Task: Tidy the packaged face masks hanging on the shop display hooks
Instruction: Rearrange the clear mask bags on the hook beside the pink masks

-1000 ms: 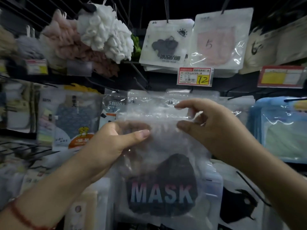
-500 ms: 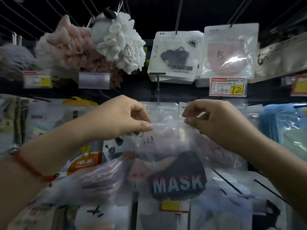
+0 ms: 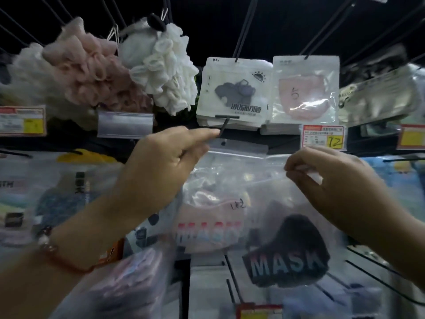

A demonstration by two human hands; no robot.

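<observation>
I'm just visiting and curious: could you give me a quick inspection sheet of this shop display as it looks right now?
Surface: dark display wall with black hooks.
Job's things: clear pack with black MASK mask; pink mask pack behind it; white pack and pink pack marked 5 hanging above.
Clutter: pink and white bath puffs; price tag reading 12.
Grippers: left hand pinches pack's top by the hook; right hand pinches its upper edge.
Cables: nothing seen.
Surroundings: blurred packs alongside.

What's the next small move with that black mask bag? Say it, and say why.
Probably lift the bag's hang hole onto the hook tip. The left hand pinches the header just below the hook, and the right hand holds the other top corner.
</observation>
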